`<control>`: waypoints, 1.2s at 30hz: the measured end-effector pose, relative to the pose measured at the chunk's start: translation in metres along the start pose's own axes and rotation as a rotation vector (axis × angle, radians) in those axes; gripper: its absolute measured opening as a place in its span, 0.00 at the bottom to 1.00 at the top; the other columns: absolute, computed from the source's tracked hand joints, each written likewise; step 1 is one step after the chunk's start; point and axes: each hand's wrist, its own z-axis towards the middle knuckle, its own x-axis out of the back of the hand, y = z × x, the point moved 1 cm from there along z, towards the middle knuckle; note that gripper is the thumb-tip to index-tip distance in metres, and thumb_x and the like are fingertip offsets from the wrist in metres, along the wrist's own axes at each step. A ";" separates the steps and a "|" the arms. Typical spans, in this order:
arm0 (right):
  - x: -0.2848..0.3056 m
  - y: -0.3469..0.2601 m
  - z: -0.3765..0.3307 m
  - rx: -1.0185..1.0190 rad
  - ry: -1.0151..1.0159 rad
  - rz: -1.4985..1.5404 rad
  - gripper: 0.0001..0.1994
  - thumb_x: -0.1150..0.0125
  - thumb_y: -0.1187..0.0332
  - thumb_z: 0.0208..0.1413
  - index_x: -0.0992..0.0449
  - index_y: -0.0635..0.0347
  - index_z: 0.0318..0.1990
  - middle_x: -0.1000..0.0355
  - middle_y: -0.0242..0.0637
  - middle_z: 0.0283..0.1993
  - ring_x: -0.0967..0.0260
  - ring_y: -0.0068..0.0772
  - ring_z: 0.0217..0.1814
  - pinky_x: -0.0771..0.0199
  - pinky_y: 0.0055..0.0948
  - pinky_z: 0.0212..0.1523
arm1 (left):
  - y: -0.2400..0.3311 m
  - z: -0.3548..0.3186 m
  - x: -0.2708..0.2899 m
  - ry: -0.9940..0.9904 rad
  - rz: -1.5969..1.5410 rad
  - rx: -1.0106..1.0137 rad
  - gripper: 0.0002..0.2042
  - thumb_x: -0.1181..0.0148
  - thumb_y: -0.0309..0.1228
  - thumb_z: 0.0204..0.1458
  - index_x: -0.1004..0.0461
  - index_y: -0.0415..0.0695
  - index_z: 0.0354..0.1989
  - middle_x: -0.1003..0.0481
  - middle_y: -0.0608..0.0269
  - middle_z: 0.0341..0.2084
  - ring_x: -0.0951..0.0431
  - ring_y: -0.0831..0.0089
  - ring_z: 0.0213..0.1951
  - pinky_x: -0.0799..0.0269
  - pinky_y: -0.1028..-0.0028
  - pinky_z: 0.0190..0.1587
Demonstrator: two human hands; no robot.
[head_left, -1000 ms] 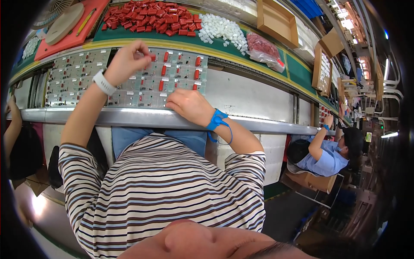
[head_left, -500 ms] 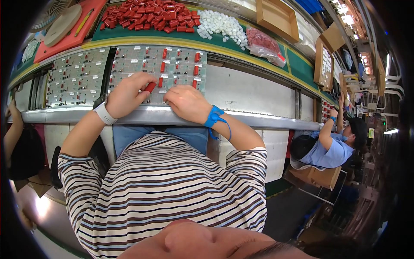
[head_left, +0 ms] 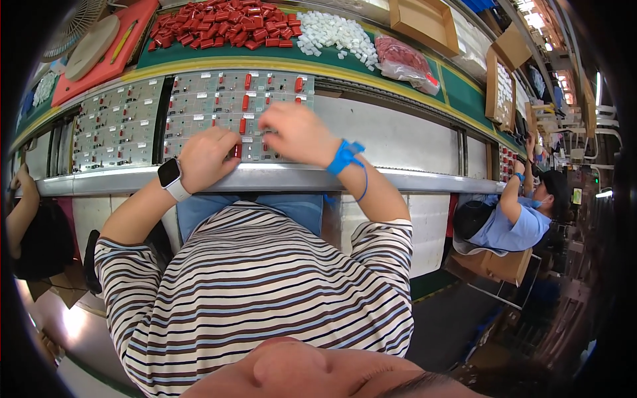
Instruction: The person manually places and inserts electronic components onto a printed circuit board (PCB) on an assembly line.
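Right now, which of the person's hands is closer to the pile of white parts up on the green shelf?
Right. The right hand rests on the circuit board panel almost directly below the white parts pile. The left hand sits lower and further left, at the board's near edge.

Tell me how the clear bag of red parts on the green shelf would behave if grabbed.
The bag would probably sag and change shape, since its thin film lies crumpled over loose contents. The glossy film may be slippery. It likely won't roll: it sits slumped flat on the shelf.
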 end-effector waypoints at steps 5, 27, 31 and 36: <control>0.038 0.053 0.027 -0.260 0.149 -0.173 0.08 0.42 0.67 0.45 0.27 0.57 0.34 0.32 0.40 0.35 0.33 0.42 0.41 0.31 0.37 0.40 | 0.002 0.001 0.000 -0.038 -0.021 0.047 0.14 0.38 0.28 0.38 0.30 0.41 0.35 0.28 0.56 0.30 0.28 0.57 0.35 0.32 0.64 0.37; 0.011 0.165 0.031 -0.349 0.513 -0.643 0.06 0.42 0.67 0.44 0.22 0.58 0.25 0.28 0.41 0.31 0.32 0.44 0.38 0.28 0.38 0.36 | 0.007 0.009 0.003 -0.115 0.054 0.023 0.12 0.38 0.27 0.39 0.29 0.42 0.34 0.27 0.56 0.28 0.27 0.59 0.34 0.30 0.66 0.35; 0.010 0.165 0.030 -0.355 0.510 -0.640 0.06 0.42 0.66 0.44 0.22 0.57 0.26 0.28 0.41 0.31 0.32 0.44 0.39 0.28 0.38 0.36 | 0.005 0.009 0.003 -0.128 0.049 0.010 0.12 0.39 0.26 0.39 0.29 0.41 0.34 0.27 0.55 0.29 0.27 0.58 0.33 0.30 0.66 0.35; 0.010 0.165 0.029 -0.361 0.502 -0.632 0.07 0.42 0.65 0.44 0.21 0.56 0.27 0.28 0.41 0.32 0.32 0.44 0.39 0.28 0.38 0.37 | 0.003 0.012 0.005 -0.151 -0.023 0.011 0.12 0.39 0.25 0.39 0.29 0.40 0.34 0.27 0.54 0.30 0.26 0.57 0.33 0.30 0.65 0.36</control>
